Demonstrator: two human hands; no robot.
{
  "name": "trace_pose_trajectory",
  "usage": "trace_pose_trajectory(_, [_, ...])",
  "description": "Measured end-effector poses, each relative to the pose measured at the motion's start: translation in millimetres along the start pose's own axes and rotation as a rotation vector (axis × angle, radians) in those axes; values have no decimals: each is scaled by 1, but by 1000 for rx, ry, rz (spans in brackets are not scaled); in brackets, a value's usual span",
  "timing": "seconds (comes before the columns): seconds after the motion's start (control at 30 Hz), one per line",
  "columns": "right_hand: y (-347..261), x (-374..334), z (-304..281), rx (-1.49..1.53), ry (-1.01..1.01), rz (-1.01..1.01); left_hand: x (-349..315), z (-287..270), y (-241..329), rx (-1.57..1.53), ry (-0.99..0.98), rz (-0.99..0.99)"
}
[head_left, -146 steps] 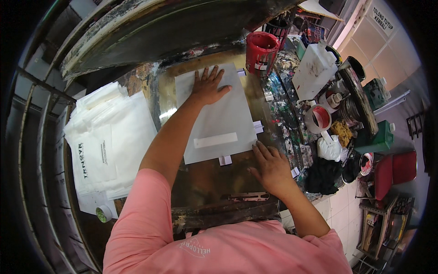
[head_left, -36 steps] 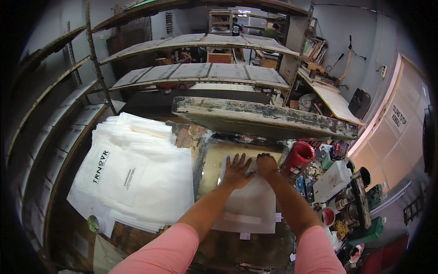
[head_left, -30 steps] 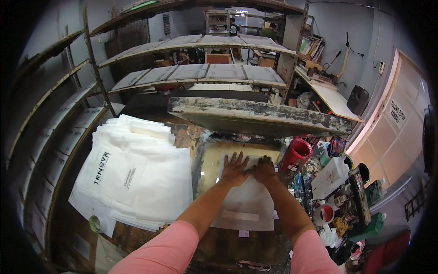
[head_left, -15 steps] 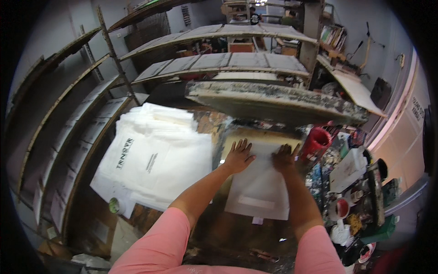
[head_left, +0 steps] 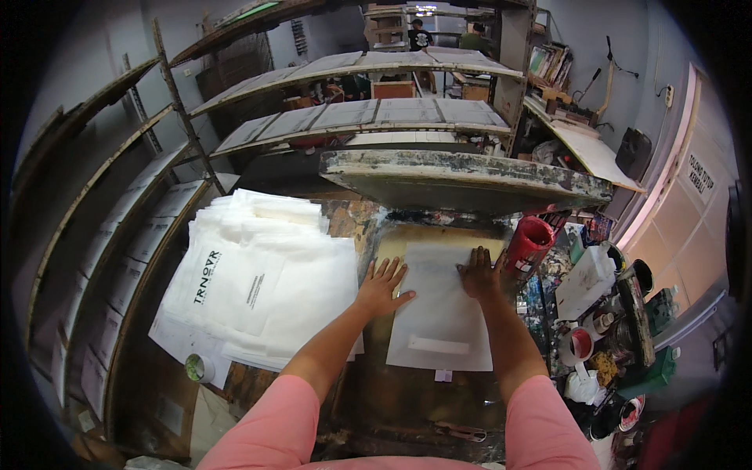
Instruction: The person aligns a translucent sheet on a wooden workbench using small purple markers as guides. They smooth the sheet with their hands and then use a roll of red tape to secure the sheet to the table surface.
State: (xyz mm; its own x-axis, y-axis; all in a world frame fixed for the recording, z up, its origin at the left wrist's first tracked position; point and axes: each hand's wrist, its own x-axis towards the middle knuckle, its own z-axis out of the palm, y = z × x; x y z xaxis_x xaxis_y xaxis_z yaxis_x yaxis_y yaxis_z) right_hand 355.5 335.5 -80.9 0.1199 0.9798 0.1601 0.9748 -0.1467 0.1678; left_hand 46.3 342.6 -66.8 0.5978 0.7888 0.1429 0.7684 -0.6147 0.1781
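Observation:
A frosted white plastic bag [head_left: 435, 317] lies flat on the stained printing board [head_left: 368, 392], with a pale strip across its near end. My left hand [head_left: 381, 288] rests at the bag's left edge, palm down and fingers spread. On the bag's upper right part lies my right hand [head_left: 479, 276], its fingers stretched out flat. Beyond both hands, a raised screen-printing frame [head_left: 470, 180], crusted with paint, tilts over the far end of the board. To the left sits a thick, uneven pile of white bags [head_left: 305, 294] with dark print on the top one.
Close by on the right stands a red container [head_left: 529, 243]. Paint pots, a white jug [head_left: 586, 282] and a green bottle [head_left: 654, 372] crowd the right side. A small round tub [head_left: 199, 368] sits by the pile. Racks [head_left: 368, 117] hold flat printed sheets; two people are far behind.
My left hand has slid left and nearer, from the bag's upper part to its left edge. The right hand stays on the bag's upper right. The whole view has shifted slightly.

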Motion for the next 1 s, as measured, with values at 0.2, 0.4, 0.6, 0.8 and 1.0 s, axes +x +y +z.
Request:
trace_pose_trajectory(0.2, [-8, -4, -25, 7, 161, -31, 2, 2, 4, -13, 71, 28])
trace_pose_trajectory(0.4, [-65, -52, -53, 384, -210, -244, -6, 7, -4, -10, 88, 17])
trace_pose_trajectory(0.6, [-24, -40, -27, 393, -166, -76, -1, 3, -1, -1, 32, 0])
trace_pose_trajectory(0.8, [-23, -27, -25, 377, -184, 5, -6, 0, -1, 55, 50, 18])
trace_pose_trajectory(1.0, [-33, -8, -8, 350, -148, 184, -3, 1, 2, 125, 26, 44])
